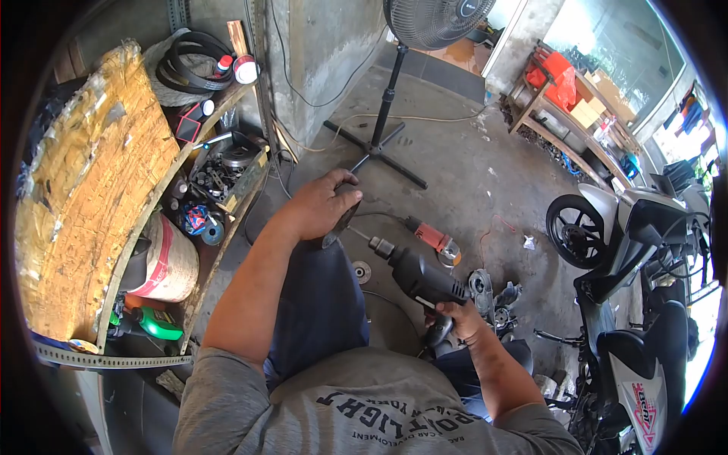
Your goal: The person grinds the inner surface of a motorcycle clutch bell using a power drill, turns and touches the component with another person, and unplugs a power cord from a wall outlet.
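Observation:
My right hand point(459, 318) is closed around the grip of a black power drill point(426, 279), which points up and to the left. From its chuck a thin bit point(359, 233) reaches toward a dark flat metal piece point(338, 229). That piece is gripped in my left hand point(327, 203), above my knee. Whether the bit touches the metal I cannot tell. On the floor beyond the drill lies a red angle grinder point(434, 236). A round metal disc point(362, 271) rests on the floor beside my leg.
Metal engine parts point(485, 292) lie right of the drill. A motorcycle point(629, 250) stands at the right, a pedestal fan point(378, 140) ahead. Cluttered shelves point(227, 193) with belts, a bucket and bottles line the left. A wooden bench point(561, 125) stands at the back right. Cables cross the floor.

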The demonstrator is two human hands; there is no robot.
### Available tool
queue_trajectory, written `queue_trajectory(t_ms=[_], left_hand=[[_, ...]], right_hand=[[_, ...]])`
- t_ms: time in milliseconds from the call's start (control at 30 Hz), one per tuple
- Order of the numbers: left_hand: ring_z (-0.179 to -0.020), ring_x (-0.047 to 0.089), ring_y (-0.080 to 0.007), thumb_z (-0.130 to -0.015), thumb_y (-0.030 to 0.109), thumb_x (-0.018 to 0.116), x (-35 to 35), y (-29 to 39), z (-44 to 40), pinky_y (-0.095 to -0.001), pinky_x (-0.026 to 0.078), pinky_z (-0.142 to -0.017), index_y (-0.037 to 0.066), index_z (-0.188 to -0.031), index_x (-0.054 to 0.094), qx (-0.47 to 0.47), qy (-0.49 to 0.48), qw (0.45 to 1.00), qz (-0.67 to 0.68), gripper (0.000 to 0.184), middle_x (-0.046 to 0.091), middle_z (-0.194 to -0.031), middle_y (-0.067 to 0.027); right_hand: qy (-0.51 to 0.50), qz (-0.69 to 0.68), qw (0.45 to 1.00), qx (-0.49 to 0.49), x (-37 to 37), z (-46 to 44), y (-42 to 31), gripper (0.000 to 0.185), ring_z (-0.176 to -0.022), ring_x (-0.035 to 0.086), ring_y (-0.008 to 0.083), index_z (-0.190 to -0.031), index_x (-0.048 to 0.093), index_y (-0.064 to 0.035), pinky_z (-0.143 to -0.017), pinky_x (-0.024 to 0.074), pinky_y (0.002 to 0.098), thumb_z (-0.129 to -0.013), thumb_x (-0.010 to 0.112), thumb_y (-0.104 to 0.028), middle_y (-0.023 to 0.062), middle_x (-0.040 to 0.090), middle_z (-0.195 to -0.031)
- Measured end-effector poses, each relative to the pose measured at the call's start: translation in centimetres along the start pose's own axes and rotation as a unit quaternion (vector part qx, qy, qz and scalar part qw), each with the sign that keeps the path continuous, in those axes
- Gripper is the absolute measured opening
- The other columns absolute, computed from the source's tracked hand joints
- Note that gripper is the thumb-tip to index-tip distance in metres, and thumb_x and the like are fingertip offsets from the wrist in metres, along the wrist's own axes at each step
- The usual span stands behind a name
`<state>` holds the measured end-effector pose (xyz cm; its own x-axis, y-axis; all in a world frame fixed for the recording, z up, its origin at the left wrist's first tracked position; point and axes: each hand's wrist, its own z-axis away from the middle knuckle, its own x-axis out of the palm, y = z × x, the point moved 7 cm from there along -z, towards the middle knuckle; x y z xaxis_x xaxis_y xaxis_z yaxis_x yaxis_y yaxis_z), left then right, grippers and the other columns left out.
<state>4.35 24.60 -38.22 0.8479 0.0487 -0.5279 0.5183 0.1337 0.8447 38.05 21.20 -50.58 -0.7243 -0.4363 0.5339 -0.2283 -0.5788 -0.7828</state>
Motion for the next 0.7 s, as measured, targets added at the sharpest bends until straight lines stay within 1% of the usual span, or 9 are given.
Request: queue_trajectory(t_ms=[100, 300, 433, 600, 700], left_hand=[[-0.096, 0.063, -0.0235, -0.096, 0.032, 0.059, 0.2, 0.0, 0.3, -0.0343, 0.048, -0.088, 0.009, -0.125, 0.060, -0.009, -0.005, 1.000, 0.010, 0.037, 0.068, -0.107, -0.0097], [-0.096, 0.063, -0.0246, -0.096, 0.033, 0.059, 0.2, 0.1, 0.4, -0.0350, 0.048, -0.087, 0.010, -0.124, 0.060, 0.029, 0.006, 0.999, -0.036, 0.037, 0.069, -0.107, -0.0098], [-0.096, 0.063, -0.0258, -0.096, 0.034, 0.058, 0.3, -0.3, 0.0, -0.0359, 0.049, -0.087, 0.010, -0.124, 0.060, 0.023, 0.004, 0.999, -0.028, 0.037, 0.069, -0.108, -0.0102], [-0.096, 0.063, -0.0256, -0.095, 0.033, 0.058, 0.2, 0.1, 0.3, -0.0361, 0.049, -0.088, 0.010, -0.124, 0.060, -0.003, -0.011, 1.000, 0.000, 0.037, 0.069, -0.109, -0.0105], [-0.096, 0.063, -0.0253, -0.095, 0.033, 0.058, 0.2, 0.0, 0.4, -0.0359, 0.049, -0.088, 0.010, -0.124, 0.060, 0.003, -0.009, 1.000, -0.002, 0.037, 0.069, -0.109, -0.0103]], right_hand=[[0.026, 0.034, 0.999, -0.006, -1.3, 0.1, 0.6, 0.042, -0.066, 0.062, 0.0281, -0.122, 0.057, 0.0051, -0.064, 0.0559, 0.0419, -0.081, 0.064, 0.001, 0.0178, 0.065, -0.089], [0.055, 0.062, 0.996, -0.030, -2.4, 0.1, 0.7, 0.042, -0.067, 0.062, 0.0274, -0.122, 0.057, 0.0040, -0.063, 0.0556, 0.0421, -0.081, 0.065, 0.001, 0.0171, 0.065, -0.089], [0.015, 0.034, 0.999, -0.027, -1.5, 0.1, 0.4, 0.039, -0.069, 0.063, 0.0266, -0.119, 0.057, 0.0053, -0.064, 0.0557, 0.0410, -0.081, 0.064, 0.001, 0.0175, 0.065, -0.089], [0.017, 0.014, 0.999, -0.023, -1.8, 0.0, 1.0, 0.039, -0.069, 0.062, 0.0265, -0.119, 0.058, 0.0050, -0.064, 0.0555, 0.0407, -0.081, 0.064, 0.001, 0.0174, 0.065, -0.089], [0.009, -0.003, 1.000, -0.017, -2.1, -0.2, 1.1, 0.040, -0.069, 0.062, 0.0266, -0.120, 0.057, 0.0043, -0.064, 0.0553, 0.0411, -0.081, 0.065, 0.001, 0.0169, 0.065, -0.088]])
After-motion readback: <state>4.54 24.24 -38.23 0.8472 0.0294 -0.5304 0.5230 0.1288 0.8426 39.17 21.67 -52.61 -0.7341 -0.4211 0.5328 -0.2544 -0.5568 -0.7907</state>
